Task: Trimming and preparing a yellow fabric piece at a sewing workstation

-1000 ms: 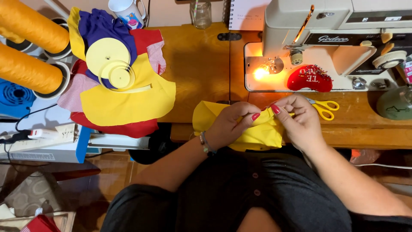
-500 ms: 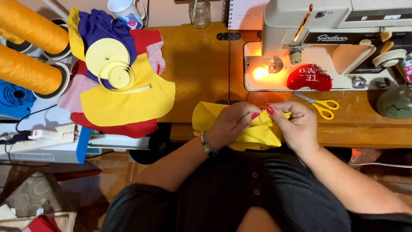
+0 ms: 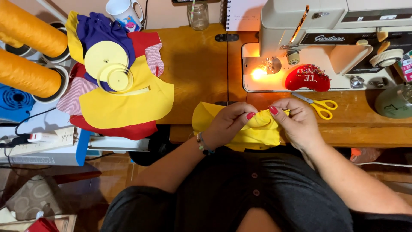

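A wooden counter (image 3: 195, 73) carries the things. At its left edge lies a stack of cut cloth pieces (image 3: 122, 99), yellow, red, purple and striped. A white mug (image 3: 124, 13) and a glass jar (image 3: 199, 16) stand along the far edge. On the right side sit a sewing machine (image 3: 326, 38), a red pincushion (image 3: 307, 77), yellow-handled scissors (image 3: 319, 106) and, at the near edge, a yellow cloth (image 3: 257, 131).

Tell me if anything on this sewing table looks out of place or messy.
Nothing looks damaged or spilled. The pile of cut fabric pieces overhangs the wooden table's left edge. The left hand and right hand pinch the yellow fabric; yellow-handled scissors lie flat nearby.
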